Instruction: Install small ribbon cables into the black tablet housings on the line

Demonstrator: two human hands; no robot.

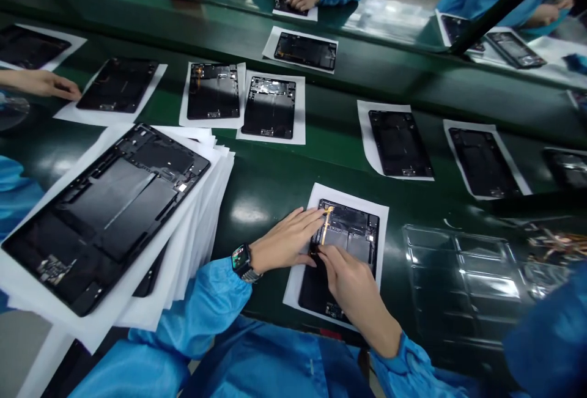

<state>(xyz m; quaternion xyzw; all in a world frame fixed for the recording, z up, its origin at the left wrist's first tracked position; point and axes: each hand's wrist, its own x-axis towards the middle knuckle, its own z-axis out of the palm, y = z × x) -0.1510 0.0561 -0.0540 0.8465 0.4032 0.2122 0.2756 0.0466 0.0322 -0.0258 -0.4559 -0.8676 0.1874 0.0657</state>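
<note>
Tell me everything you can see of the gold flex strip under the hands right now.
The gold flex strip is a thin, flat, amber ribbon with a wider tab at its top end. It lies roughly upright along the left part of the open black tablet chassis, which rests on a white paper sheet. The left hand presses fingertips on its upper end; the right hand touches near its lower end, which is hidden.

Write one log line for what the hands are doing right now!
left hand: fingertips on gold flex strip | right hand: pressing strip's lower end | tablet chassis: open, flat on white sheet | green belt
</note>
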